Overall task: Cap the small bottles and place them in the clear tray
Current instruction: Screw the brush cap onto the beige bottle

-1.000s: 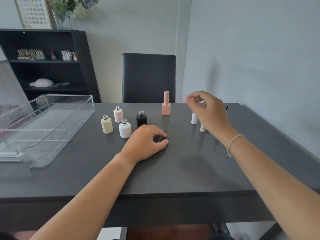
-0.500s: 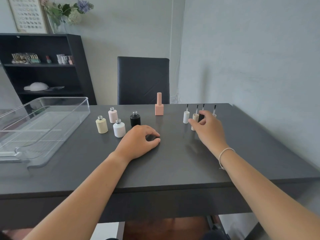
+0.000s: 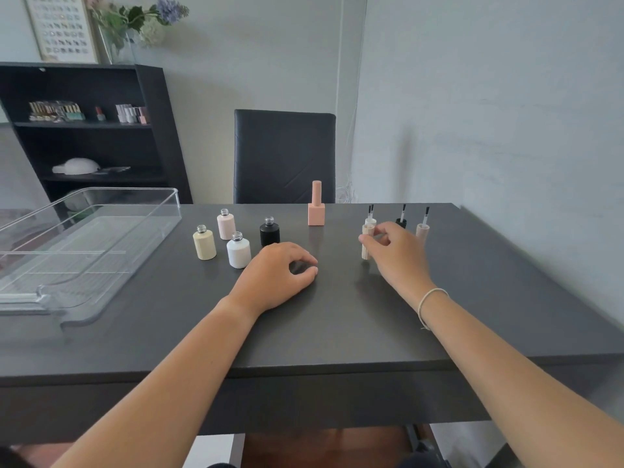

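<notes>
Head view: a matte dark grey table (image 3: 337, 319) fills the lower frame. At centre left stand four small round-shouldered bottles with bare threaded necks: a cream bottle (image 3: 204, 244), a pale pink bottle (image 3: 226, 225), a white bottle (image 3: 238, 250) and a black bottle (image 3: 269, 232). A square peach bottle (image 3: 316, 207), already capped, stands behind them. The clear tray (image 3: 101, 231), glossy rigid plastic, sits at middle left. At centre right, brush caps (image 3: 422, 228) stand upside down, bristles up. The left hand (image 3: 277, 278) rests on the table, fingers loosely curled together. The right hand (image 3: 396, 255) has its thumb and fingers clamped on a cream ribbed cap (image 3: 366, 243). Half a second ago the right hand was only reaching among the caps; the left hand has not moved
</notes>
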Demonstrator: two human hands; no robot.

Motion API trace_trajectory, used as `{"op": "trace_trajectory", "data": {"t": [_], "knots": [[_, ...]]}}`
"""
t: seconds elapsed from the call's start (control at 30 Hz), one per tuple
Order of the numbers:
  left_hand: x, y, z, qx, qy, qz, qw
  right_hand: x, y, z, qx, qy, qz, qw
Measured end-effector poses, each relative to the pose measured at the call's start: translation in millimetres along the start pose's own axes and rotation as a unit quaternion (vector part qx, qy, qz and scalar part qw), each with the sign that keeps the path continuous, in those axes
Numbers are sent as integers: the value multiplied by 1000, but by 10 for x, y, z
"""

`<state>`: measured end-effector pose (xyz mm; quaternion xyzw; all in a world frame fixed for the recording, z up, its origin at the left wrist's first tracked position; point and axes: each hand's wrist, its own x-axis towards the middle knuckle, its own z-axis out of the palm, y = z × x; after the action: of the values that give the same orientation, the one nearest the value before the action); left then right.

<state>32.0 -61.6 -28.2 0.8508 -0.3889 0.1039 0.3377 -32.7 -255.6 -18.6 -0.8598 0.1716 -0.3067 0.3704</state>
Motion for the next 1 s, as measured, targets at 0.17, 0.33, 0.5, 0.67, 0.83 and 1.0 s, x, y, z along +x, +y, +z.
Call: {"op": "trace_trajectory", "data": {"t": [0.17,0.33,0.5,0.67,0.83,1.0], "knots": [[-69,11,-239,-76,192,10,978,-97,-92,89,20,-24,-63,998],[-176,-270,-582,-63,294,-8,954,-105,-94,115,16,-39,-79,996],[-214,-634,-739,-19,289,-124,949,-88,-81,120,20,-37,-81,996],[-193,-809,-715,-30,207,-224,952,-96,-66,111,23,-35,-79,996],[-163,-860,-692,-45,181,-254,949,-103,-65,104,22,-38,-80,996],[-177,-867,-690,-48,194,-252,947,-106,-71,99,25,-39,-83,995]]}}
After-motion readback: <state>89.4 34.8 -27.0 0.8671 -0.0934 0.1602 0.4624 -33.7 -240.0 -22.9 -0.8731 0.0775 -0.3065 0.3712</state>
